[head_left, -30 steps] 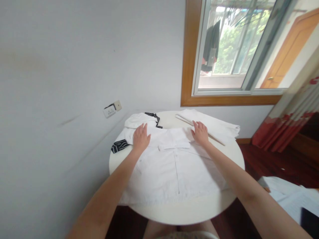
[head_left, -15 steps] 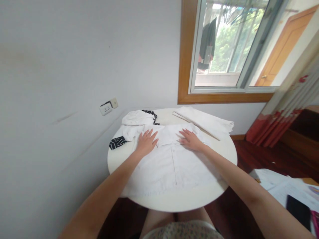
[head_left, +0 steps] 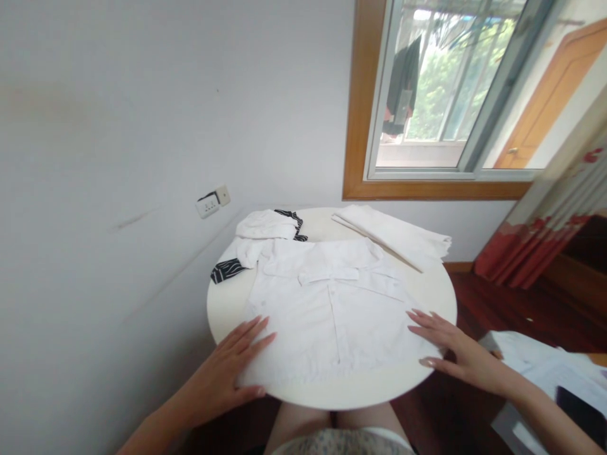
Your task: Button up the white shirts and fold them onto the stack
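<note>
A white shirt (head_left: pixel 303 316) lies spread over the round table, its collar end toward the wall and its hem toward me. A placket line runs down its middle. My left hand (head_left: pixel 234 363) is at the shirt's lower left edge, fingers stretched out and nothing held. On the other side, my right hand (head_left: pixel 448 347) hovers over or rests on the lower right edge with spread fingers; I cannot tell whether it touches the cloth. Behind the shirt lie a white garment with black striped trim (head_left: pixel 265 225) on the left and a folded white cloth (head_left: pixel 393 234) on the right.
The round white table (head_left: pixel 327 397) stands close to the wall, below a wall socket (head_left: pixel 207 205) and a window (head_left: pixel 427 95). A phone (head_left: pixel 583 411) lies among papers (head_left: pixel 545 373) at the lower right. A curtain (head_left: pixel 521 234) hangs at the right.
Both hands have moved from the shirt's upper part toward me and outward, to its lower side edges. The shirt's upper part and collar are now uncovered.
</note>
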Demonstrator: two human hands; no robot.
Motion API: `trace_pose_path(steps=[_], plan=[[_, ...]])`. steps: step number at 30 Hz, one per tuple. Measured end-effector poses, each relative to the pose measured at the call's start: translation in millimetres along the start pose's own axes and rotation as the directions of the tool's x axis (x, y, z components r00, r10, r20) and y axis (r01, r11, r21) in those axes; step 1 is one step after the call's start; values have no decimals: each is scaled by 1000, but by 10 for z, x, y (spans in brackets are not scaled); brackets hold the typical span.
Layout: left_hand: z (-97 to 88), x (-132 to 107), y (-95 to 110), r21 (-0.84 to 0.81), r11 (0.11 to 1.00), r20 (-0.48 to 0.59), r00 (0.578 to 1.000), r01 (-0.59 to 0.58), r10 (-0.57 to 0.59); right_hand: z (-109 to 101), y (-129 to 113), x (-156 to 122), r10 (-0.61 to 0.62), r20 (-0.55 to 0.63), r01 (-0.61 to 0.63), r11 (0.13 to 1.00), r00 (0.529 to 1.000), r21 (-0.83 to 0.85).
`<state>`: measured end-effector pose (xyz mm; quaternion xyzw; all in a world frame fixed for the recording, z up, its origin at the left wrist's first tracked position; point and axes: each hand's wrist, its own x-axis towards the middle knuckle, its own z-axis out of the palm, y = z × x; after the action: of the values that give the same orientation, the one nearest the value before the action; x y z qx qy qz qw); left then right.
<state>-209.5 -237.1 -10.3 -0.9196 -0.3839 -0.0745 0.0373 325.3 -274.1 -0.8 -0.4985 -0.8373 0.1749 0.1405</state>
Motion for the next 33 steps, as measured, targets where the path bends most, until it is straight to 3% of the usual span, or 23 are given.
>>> trace_pose_path(steps=[5,10,15,17,20,24,26,28,31,33], plan=[[22,-200,144,52,996,-33,997,-66,68,155,51,-248,0,-29,-1,999,1000,-44],[47,-442,99,-14,996,-97,992,-88,87,222,149,-502,17,-113,-15,1000,993,20],[-27,-471,44,-143,990,-251,966,22,-58,110,244,-560,155,-205,-135,985,966,108],[-175,-267,24,-192,977,-315,936,97,-154,-46,270,-425,241,-287,-196,964,927,178],[-472,288,-36,-264,930,-369,864,254,-341,-377,281,-13,316,-351,-206,926,881,316],[-709,1133,-165,-414,768,-266,741,489,-616,-720,253,705,383,-286,-208,845,879,492],[-703,1480,-255,-421,745,-239,729,517,-641,-771,226,1046,377,-142,-259,821,915,509],[-637,1776,-383,-399,750,-236,731,528,-640,-762,205,1366,390,-56,-321,824,919,466],[-486,2126,-641,-341,717,-214,692,608,-689,-712,223,1806,486,-47,-409,780,873,474],[-368,2261,-817,-255,670,-132,661,698,-739,-683,284,2032,583,-19,-480,687,812,546]])
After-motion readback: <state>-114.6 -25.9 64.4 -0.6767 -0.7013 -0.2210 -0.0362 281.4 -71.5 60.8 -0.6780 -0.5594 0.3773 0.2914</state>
